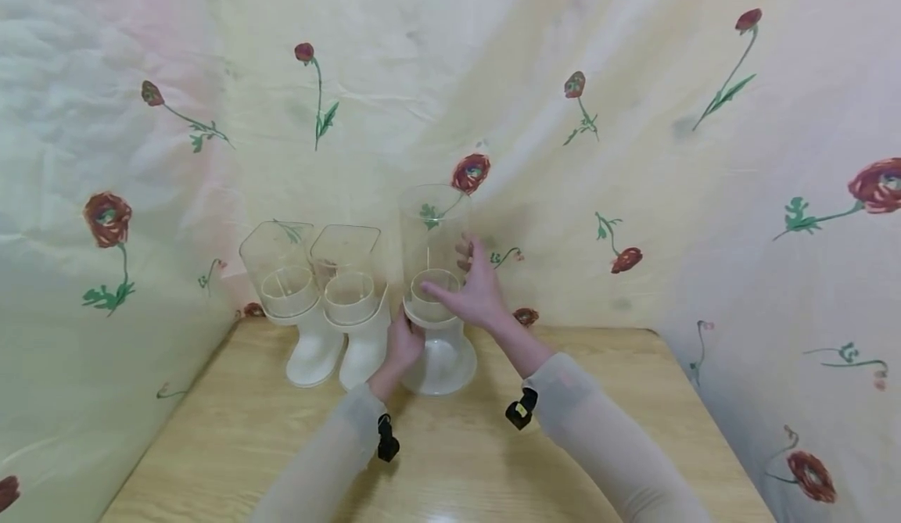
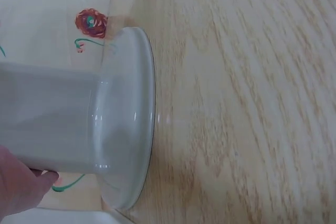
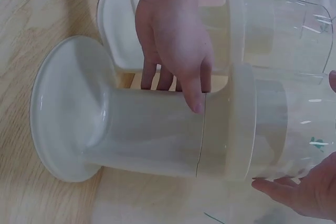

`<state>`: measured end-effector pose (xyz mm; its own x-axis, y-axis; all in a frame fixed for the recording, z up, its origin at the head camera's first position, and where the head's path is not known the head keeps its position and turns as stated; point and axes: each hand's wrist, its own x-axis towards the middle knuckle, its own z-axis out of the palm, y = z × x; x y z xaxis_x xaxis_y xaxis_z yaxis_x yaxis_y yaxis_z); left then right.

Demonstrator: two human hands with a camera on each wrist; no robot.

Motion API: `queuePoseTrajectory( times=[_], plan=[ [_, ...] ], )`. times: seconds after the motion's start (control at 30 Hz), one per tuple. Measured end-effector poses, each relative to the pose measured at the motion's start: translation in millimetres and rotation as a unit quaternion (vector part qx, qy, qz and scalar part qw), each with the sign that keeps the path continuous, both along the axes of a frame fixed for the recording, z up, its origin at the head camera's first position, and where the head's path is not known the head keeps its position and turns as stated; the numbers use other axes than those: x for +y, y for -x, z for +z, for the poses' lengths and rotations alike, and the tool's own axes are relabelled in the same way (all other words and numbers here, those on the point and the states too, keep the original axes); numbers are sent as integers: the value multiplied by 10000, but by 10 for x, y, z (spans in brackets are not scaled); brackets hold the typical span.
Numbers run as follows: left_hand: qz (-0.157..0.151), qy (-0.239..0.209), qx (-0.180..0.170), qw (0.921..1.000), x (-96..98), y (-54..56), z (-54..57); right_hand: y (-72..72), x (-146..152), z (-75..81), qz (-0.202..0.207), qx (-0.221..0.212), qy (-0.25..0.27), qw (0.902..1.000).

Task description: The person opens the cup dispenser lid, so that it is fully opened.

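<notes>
On the wooden table (image 1: 450,468) stood a white round-footed pedestal (image 1: 439,367) topped by a clear cylinder (image 1: 429,238). The left hand (image 1: 405,342) gripped the pedestal's neck; the right hand (image 1: 475,290), thumb and fingers spread wide, was at the cylinder's side. Two clear-topped stands (image 1: 317,345) stood just left.

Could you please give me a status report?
Left hand gripping white stand; right hand spread at clear cylinder, contact unclear. Stand upright on table. Nothing visibly blocking; two similar stands alongside.

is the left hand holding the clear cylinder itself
No, the left hand grips the white pedestal stem, below the clear cylinder.
</notes>
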<state>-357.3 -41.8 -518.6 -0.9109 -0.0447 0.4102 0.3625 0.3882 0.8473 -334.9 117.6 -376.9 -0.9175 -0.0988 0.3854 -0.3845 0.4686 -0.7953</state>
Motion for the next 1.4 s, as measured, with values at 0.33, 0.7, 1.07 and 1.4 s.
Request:
queuePoseTrajectory(
  times=[0.33,0.7,1.07,1.4],
  plan=[
    [123,-217,-44,9997,-7,-82,100,-122,94,85,117,-65,109,9999],
    [-477,-13,322,9983,-79,-376,260,-389,322,219,464,193,252,9984],
    [-983,400,56,9943,-165,-794,354,-811,449,319,531,190,-62,9984],
    [-1746,286,-47,9842,-173,-1152,320,-1269,483,331,122,713,-625,9954]
  ],
)
